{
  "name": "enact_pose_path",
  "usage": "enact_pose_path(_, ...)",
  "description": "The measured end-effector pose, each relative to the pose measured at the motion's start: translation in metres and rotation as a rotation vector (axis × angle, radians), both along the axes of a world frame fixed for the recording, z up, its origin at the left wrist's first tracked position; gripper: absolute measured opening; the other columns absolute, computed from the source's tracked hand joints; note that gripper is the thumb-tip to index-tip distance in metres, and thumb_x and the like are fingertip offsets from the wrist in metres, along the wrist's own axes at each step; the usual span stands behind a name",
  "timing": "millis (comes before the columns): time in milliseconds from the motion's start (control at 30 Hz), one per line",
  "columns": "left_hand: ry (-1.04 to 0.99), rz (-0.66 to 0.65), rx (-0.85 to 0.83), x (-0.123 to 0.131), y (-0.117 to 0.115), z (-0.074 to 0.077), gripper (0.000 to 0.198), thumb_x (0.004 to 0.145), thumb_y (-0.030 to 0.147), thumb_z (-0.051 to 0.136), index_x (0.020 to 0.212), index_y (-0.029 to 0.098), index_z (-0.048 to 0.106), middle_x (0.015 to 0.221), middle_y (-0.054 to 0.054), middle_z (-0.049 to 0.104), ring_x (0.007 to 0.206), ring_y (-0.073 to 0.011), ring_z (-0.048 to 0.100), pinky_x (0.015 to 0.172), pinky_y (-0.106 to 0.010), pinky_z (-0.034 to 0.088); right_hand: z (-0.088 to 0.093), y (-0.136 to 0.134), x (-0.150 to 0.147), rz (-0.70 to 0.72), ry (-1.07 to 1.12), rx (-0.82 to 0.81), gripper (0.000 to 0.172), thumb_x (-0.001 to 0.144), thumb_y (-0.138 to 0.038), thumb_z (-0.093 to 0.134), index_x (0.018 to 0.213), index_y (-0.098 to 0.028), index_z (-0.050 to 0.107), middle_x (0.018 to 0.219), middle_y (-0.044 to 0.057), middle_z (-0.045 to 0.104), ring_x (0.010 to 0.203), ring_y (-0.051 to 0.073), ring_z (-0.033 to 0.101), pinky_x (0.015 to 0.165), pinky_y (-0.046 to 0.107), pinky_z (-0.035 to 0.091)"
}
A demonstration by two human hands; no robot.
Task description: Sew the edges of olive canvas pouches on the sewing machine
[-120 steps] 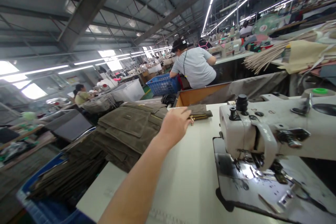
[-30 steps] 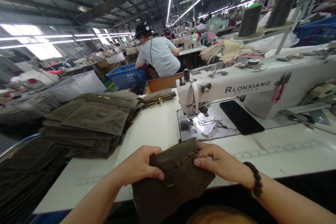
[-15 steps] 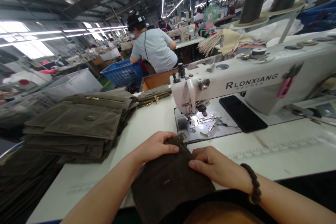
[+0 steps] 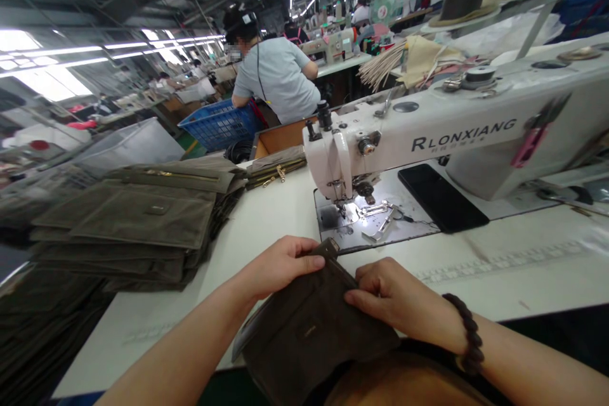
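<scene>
A dark olive fabric pouch (image 4: 304, 336) with a small label hangs over the table's front edge, close to my body. My left hand (image 4: 285, 263) is closed on its upper left part, thumb on top, beside a folded strip at the corner. Lower on the same top edge, my right hand (image 4: 387, 295) pinches the fabric between thumb and curled fingers. Just beyond both hands stands a white sewing machine (image 4: 333, 165), its needle area lit. Metal guide pieces (image 4: 380, 222) lie on its steel plate.
Similar olive pieces are stacked (image 4: 143, 216) on the left of the table, with more zippered pieces (image 4: 278, 171) behind. A black phone (image 4: 442, 196) rests under the machine arm, which holds pink-handled snips (image 4: 530, 146). Ahead, a co-worker (image 4: 280, 76) sits near a blue basket (image 4: 219, 124).
The pouch has turned slightly and its lower part has shifted a little right. My right hand has moved slightly right along with it; both hands keep their hold. The camera view has shifted a bit.
</scene>
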State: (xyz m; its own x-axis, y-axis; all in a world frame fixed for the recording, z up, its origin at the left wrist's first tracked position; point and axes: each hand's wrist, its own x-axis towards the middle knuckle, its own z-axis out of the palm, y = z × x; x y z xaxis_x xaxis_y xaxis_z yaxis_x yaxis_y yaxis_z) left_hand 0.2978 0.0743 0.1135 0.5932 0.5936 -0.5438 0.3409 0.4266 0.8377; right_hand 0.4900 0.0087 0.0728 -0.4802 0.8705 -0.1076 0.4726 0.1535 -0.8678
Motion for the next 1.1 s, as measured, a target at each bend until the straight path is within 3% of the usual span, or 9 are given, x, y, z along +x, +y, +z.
enact_pose_path(167, 0.023, 0.033, -0.027, 0.001, -0.002, 0.004, 0.035, 0.06, 0.037, 0.07, 0.082, 0.011, 0.062, 0.075, -0.003, 0.064, 0.064, -0.0145, 0.056, 0.063, -0.025, 0.042, 0.002, 0.001, 0.001, 0.029, 0.017, -0.006, 0.038, 0.08, -0.031, 0.045, 0.047, -0.014, 0.035, 0.054, -0.003, 0.042, 0.046, 0.005, 0.035, 0.041, 0.02, 0.022)
enact_pose_path(400, 0.097, 0.023, 0.097, 0.003, -0.006, 0.007, 0.034, 0.061, 0.038, 0.066, 0.08, 0.01, 0.061, 0.073, -0.004, 0.063, 0.064, -0.0165, 0.055, 0.061, -0.026, 0.042, 0.001, -0.002, 0.001, 0.009, 0.054, -0.067, 0.039, 0.079, -0.035, 0.046, 0.048, -0.014, 0.036, 0.053, -0.003, 0.04, 0.046, 0.005, 0.034, 0.04, 0.02, 0.021)
enact_pose_path(633, 0.149, -0.035, 0.145, 0.002, -0.004, 0.017, 0.032, 0.064, 0.037, 0.059, 0.081, 0.011, 0.059, 0.073, -0.003, 0.063, 0.063, -0.017, 0.055, 0.059, -0.026, 0.041, 0.003, 0.001, 0.008, -0.067, 0.201, -0.262, 0.02, 0.07, -0.033, 0.059, 0.069, -0.015, 0.052, 0.051, -0.004, 0.044, 0.046, 0.007, 0.037, 0.041, 0.018, 0.023)
enact_pose_path(700, 0.216, -0.108, 0.277, 0.004, -0.002, 0.025, 0.027, 0.069, 0.035, 0.054, 0.081, 0.012, 0.059, 0.073, -0.002, 0.062, 0.064, -0.0168, 0.055, 0.06, -0.025, 0.04, 0.001, 0.001, 0.007, -0.087, 0.23, -0.303, 0.02, 0.067, -0.03, 0.062, 0.068, -0.016, 0.049, 0.048, -0.006, 0.042, 0.044, 0.006, 0.036, 0.039, 0.018, 0.022)
enact_pose_path(800, 0.392, -0.267, 0.647, 0.008, 0.004, 0.031, 0.017, 0.074, 0.027, 0.049, 0.074, 0.014, 0.06, 0.069, 0.0, 0.06, 0.066, -0.0157, 0.054, 0.061, -0.023, 0.037, -0.006, 0.0, -0.002, -0.158, 0.349, -0.33, 0.024, 0.063, -0.02, 0.063, 0.073, -0.018, 0.041, 0.052, -0.008, 0.043, 0.044, 0.006, 0.039, 0.04, 0.017, 0.025)
enact_pose_path(900, 0.528, -0.416, 0.896, 0.017, 0.014, 0.019, 0.014, 0.076, 0.021, 0.047, 0.069, 0.015, 0.058, 0.066, 0.0, 0.059, 0.068, -0.0153, 0.054, 0.06, -0.022, 0.036, -0.016, -0.001, -0.014, -0.19, 0.321, -0.263, 0.028, 0.063, -0.013, 0.06, 0.075, -0.02, 0.035, 0.054, -0.009, 0.042, 0.045, 0.007, 0.042, 0.041, 0.017, 0.027)
enact_pose_path(1000, 0.554, -0.491, 0.948, 0.026, 0.028, -0.008, 0.013, 0.077, 0.021, 0.048, 0.071, 0.015, 0.058, 0.07, -0.001, 0.06, 0.069, -0.0161, 0.055, 0.059, -0.022, 0.036, -0.021, 0.001, -0.016, -0.207, 0.167, -0.152, 0.025, 0.065, -0.012, 0.057, 0.076, -0.019, 0.037, 0.056, -0.008, 0.045, 0.048, 0.008, 0.045, 0.044, 0.018, 0.031)
enact_pose_path(1100, 0.546, -0.519, 0.965, 0.032, 0.043, -0.031, 0.013, 0.077, 0.022, 0.049, 0.072, 0.015, 0.059, 0.073, -0.003, 0.061, 0.072, -0.0178, 0.056, 0.062, -0.024, 0.037, -0.009, 0.004, 0.012, -0.159, 0.042, -0.128, 0.017, 0.07, -0.017, 0.057, 0.078, -0.019, 0.042, 0.061, -0.005, 0.052, 0.051, 0.009, 0.05, 0.045, 0.019, 0.035)
